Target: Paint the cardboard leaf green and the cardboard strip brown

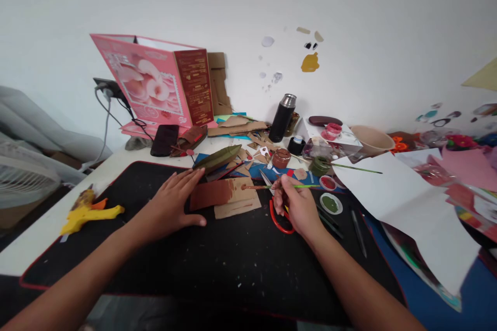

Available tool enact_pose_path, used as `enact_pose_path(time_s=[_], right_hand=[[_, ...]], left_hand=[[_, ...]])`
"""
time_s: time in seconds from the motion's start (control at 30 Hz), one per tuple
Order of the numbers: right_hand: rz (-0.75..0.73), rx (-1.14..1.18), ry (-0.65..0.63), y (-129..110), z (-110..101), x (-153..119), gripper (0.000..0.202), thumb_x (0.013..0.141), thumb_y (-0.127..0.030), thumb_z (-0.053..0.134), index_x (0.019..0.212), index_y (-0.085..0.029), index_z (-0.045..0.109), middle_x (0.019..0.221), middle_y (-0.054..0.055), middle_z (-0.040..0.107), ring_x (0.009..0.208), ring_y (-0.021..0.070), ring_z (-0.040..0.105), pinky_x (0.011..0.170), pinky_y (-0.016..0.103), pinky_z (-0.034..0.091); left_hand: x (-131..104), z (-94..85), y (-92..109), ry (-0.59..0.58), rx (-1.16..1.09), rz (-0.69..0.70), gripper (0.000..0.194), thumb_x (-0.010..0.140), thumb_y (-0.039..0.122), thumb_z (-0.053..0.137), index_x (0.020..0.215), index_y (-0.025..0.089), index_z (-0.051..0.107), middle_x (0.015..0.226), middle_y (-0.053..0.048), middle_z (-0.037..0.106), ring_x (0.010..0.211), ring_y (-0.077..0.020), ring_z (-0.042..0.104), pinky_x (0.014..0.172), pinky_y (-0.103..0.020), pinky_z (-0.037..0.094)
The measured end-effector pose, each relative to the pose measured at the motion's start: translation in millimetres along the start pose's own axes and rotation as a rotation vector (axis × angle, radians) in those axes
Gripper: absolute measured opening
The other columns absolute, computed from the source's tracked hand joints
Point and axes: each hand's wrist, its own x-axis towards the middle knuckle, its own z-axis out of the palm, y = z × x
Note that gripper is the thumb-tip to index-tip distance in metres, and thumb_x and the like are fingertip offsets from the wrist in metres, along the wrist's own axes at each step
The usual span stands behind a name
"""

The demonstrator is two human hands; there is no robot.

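My right hand [297, 201] pinches a thin paintbrush [258, 186] with a green handle end. The brush tip touches a strip of cardboard [212, 194], whose left part is covered in reddish-brown paint and whose right part is bare. Another plain cardboard piece [238, 208] lies under its lower right. Flat and with fingers stretched, my left hand [174, 201] rests at the strip's left edge. Red-handled scissors [280, 223] lie partly beneath my right hand. A jar of brown paint [281, 158] stands just behind the strip.
A yellow glue gun [91, 212] lies at left on the black mat [217, 269]. Behind are a phone [164, 140], cardboard scraps, a black flask [282, 119] and a pink box [155, 83]. A green paint jar [320, 165], paint lids and white paper [404, 207] occupy the right.
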Motion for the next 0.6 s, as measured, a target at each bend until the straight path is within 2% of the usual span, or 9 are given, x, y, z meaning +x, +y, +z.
enact_pose_path(time_s=[0.13, 0.3, 0.43, 0.6], right_hand=[[0.027, 0.029, 0.021, 1.9, 2.0, -0.6, 0.058, 0.084, -0.075, 0.077, 0.078, -0.018, 0.067, 0.049, -0.004, 0.052, 0.037, 0.0108, 0.048, 0.035, 0.021, 0.033], [0.031, 0.046, 0.012, 1.9, 10.4, 0.1, 0.058, 0.084, -0.076, 0.076, 0.081, -0.018, 0.068, 0.051, -0.002, 0.056, 0.038, 0.0117, 0.051, 0.035, 0.021, 0.033], [0.028, -0.033, -0.058, 3.8, 14.0, -1.1, 0.058, 0.089, -0.076, 0.071, 0.083, -0.018, 0.069, 0.054, -0.001, 0.059, 0.04, 0.0125, 0.054, 0.037, 0.022, 0.036], [0.072, -0.124, -0.097, 14.7, 15.6, 1.1, 0.062, 0.089, -0.079, 0.067, 0.087, -0.017, 0.071, 0.053, -0.002, 0.061, 0.04, 0.0121, 0.055, 0.037, 0.021, 0.035]], left_hand=[[-5.7, -7.1, 1.9, 0.026, -0.057, -0.017, 0.106, 0.087, 0.066, 0.074, 0.172, 0.024, 0.025, 0.167, -0.019, 0.049, 0.153, -0.0405, 0.045, 0.123, -0.059, 0.039], [8.4, 1.5, 17.4, -0.047, -0.034, 0.043, 0.097, 0.092, 0.053, 0.071, 0.171, 0.021, 0.025, 0.168, -0.02, 0.046, 0.155, -0.039, 0.041, 0.125, -0.058, 0.035], [20.3, 9.3, 18.0, -0.072, -0.063, 0.076, 0.095, 0.092, 0.047, 0.07, 0.172, 0.022, 0.025, 0.163, -0.02, 0.052, 0.148, -0.0395, 0.05, 0.122, -0.058, 0.038], [22.9, 10.5, 14.1, -0.054, -0.079, 0.08, 0.089, 0.094, 0.045, 0.066, 0.171, 0.021, 0.028, 0.148, -0.019, 0.062, 0.135, -0.0378, 0.058, 0.118, -0.056, 0.042]])
